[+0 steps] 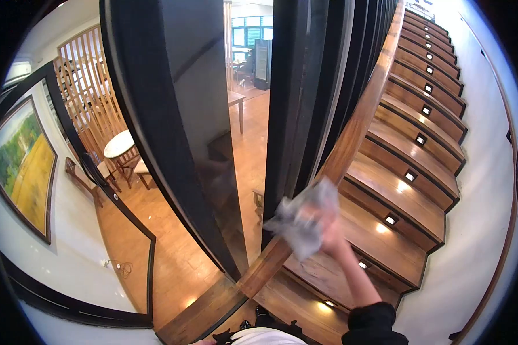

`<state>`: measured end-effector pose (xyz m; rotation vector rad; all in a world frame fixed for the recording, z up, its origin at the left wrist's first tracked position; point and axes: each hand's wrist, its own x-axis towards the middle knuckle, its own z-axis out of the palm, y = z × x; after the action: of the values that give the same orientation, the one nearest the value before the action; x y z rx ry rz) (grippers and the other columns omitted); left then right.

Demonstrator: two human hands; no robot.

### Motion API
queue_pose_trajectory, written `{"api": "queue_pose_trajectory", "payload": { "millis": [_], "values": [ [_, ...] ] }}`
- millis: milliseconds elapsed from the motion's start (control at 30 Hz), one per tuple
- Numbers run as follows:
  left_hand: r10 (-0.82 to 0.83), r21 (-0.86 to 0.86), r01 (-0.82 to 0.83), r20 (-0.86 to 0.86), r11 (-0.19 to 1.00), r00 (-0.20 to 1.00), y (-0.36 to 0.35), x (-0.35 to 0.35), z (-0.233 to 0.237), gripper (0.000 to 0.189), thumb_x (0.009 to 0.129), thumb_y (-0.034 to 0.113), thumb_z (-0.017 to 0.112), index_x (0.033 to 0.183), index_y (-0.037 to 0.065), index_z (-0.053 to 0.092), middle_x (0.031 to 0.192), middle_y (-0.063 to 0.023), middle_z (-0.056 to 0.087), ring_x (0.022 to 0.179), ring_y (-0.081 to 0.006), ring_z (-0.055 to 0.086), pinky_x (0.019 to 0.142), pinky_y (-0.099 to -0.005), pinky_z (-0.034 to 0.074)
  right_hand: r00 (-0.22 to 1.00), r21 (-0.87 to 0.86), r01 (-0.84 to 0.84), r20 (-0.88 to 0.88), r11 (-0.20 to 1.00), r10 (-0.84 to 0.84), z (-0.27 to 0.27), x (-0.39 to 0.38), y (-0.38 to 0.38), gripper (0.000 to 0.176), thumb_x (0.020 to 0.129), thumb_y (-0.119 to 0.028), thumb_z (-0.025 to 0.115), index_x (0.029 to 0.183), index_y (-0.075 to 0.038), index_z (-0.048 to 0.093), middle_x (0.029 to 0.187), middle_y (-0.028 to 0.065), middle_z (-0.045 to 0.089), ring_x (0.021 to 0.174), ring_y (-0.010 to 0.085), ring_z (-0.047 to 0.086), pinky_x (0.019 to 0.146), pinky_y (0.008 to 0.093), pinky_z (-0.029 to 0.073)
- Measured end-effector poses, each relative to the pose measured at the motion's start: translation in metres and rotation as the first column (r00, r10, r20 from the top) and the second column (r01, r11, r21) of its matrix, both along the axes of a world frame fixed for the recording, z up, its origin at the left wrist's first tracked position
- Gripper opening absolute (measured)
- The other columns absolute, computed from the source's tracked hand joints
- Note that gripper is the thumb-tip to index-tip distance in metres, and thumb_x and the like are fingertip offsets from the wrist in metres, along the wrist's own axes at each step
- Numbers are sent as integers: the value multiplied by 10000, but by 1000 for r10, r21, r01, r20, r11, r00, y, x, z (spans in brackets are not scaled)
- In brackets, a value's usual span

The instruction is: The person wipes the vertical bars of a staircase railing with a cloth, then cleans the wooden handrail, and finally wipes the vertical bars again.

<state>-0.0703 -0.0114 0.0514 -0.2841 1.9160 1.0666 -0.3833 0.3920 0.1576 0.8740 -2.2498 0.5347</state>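
My right hand (328, 229) reaches forward from a dark sleeve, its fingers closed on a grey cloth (303, 227). Both hand and cloth are blurred by motion. The cloth is bunched up and lies over the wooden stair rail (351, 135), beside the dark upright slats (288, 115). Part of the rail is hidden under it. Only a sliver of skin, apparently my left hand (205, 341), shows at the bottom edge; its fingers are out of sight.
Wooden stairs (400, 227) with small step lights climb on the right along a white wall (483, 190). A dark glossy panel (198, 115) stands left of the slats. Through a dark-framed opening are a round table (120, 144) and a framed painting (26, 167).
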Motion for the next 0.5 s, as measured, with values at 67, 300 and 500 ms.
{"api": "queue_pose_trajectory", "payload": {
  "millis": [67, 300, 500],
  "values": [
    [69, 41, -70, 23, 997, 997, 3, -4, 21, 468, 914, 156, 580, 1338, -41, 548, 1321, -177, 611, 1235, -290, 556, 1047, -355, 419, 928, -249, 166, -288, 954, -236, 36, -44, 11, 418, 903, -232, 662, 1248, -1, 614, 1242, 184, 588, 1226, 368, 511, 1055, 448, 391],
    [352, 138, -373, 156, 917, 923, -8, 17, -21, 402, 935, 162, 588, 1294, -20, 585, 1238, -135, 637, 1141, -255, 576, 978, -340, 448, 922, -894, -370, -386, 255, -17, 230, -44, -71, 465, 1036, -398, 503, 1182, 35, 592, 1059, 56, 610, 1013, 128, 520, 895, 286, 410],
    [420, 148, -466, 263, 872, 869, -4, 12, -3, 291, 973, 173, 579, 1207, 9, 639, 1088, -52, 658, 978, -207, 574, 871, -327, 460, 844, -570, -495, -495, 656, 206, 385, -81, -114, 353, 978, -302, 595, 1122, 15, 653, 1337, 148, 479, 1118, 336, 568, 947, 429, 446]
  ]
}}
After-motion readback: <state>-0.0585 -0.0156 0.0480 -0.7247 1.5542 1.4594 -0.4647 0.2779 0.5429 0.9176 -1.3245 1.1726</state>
